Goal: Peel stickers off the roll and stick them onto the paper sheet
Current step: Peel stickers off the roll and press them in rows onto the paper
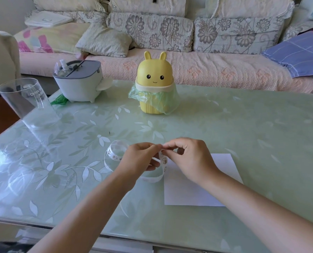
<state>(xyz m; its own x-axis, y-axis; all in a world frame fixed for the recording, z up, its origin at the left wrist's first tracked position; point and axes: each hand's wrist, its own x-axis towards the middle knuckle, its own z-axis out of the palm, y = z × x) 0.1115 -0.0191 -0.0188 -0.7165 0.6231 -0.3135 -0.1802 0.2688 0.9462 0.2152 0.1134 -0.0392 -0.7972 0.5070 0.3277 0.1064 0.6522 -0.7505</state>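
Head view: the left hand (139, 158) pinches the sticker roll (114, 154) by its unwound strip, steadying it, while the right hand (190, 158) pinches the strip's end, probably to peel 1 off; the paper sheet (194, 195) lies ready beneath the right hand.

Sticker roll (113, 157): translucent white strip with small cartoon prints, uncoiled into loose loops. Its raised end is pinched between left hand (139, 159) and right hand (190, 157); possibly one sticker lifting, unclear. Paper sheet (194, 192): plain white, flat, just right of the loops.
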